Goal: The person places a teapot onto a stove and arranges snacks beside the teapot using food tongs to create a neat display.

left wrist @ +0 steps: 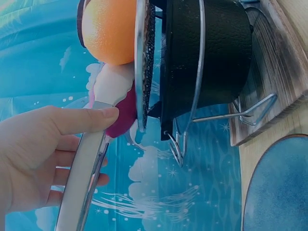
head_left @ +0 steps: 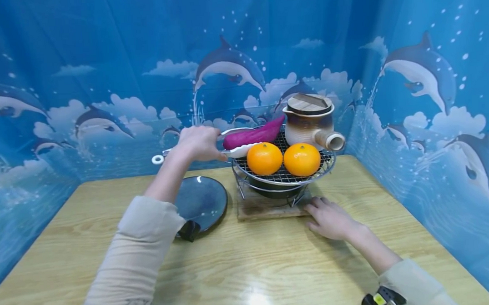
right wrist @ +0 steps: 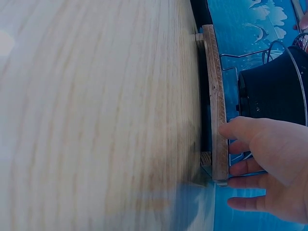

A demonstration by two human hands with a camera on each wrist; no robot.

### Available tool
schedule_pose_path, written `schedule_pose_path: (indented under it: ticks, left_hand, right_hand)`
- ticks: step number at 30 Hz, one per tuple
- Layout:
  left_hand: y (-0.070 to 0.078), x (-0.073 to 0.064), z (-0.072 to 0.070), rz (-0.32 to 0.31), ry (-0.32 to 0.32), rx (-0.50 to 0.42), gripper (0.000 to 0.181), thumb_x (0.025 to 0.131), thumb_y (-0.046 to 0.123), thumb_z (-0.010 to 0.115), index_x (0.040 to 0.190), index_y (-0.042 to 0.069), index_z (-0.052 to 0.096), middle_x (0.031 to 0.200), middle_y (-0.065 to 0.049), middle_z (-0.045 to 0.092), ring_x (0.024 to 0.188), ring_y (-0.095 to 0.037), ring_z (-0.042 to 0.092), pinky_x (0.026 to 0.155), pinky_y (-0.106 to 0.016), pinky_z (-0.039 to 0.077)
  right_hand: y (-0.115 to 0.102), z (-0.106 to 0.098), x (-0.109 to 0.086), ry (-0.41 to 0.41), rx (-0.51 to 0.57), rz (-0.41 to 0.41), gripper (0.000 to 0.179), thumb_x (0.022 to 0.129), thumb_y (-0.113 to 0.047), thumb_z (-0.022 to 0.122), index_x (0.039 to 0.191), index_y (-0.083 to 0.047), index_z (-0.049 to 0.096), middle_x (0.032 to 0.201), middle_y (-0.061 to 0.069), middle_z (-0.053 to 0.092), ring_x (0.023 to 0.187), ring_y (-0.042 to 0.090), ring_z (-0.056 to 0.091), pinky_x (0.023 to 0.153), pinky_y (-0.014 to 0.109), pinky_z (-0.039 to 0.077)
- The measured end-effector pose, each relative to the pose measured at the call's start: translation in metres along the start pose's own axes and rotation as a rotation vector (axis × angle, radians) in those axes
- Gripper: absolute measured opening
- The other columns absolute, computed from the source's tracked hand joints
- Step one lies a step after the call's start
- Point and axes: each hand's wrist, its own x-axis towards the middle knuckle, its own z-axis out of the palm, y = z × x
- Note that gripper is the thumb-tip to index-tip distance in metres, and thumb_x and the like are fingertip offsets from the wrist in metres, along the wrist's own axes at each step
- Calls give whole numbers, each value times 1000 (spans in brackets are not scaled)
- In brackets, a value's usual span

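My left hand grips a pair of metal tongs with white scalloped tips. The tips lie on either side of a purple sweet potato at the left of a round wire grill rack. Whether they squeeze it is hard to tell. Two oranges, a left one and a right one, sit at the rack's front. Low on the right, my right hand touches the corner of the wooden board under the stove, its fingers fairly straight.
A lidded ceramic teapot stands at the back right of the rack, its side handle pointing right and forward. Beneath the rack is a black stove bowl. A dark blue plate lies left of the board. Dolphin-print curtains enclose the table.
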Motion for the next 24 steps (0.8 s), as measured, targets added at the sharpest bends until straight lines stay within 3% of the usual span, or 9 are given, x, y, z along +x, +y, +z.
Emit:
schedule_pose_path:
  ticks: [9,24]
  left_hand:
    - [-1,-1,2,18,-2,16,69,72,47,75,128,12,53,112,-4,61,96,-23,52,80,-41,42]
    - [0,-1,3,16,-21,18,74,74,47,72,134,11,48,122,-6,57,102,-25,51,81,-41,42]
  right_hand:
    - [-1,0,0,1,6,5,32,81,-24,69,103,-1,62,102,15,57,90,31,55,75,44,49]
    - [0,0,0,-12,5,16,33,82,-25,68,104,-1,62,103,16,57,92,32,55,76,45,49]
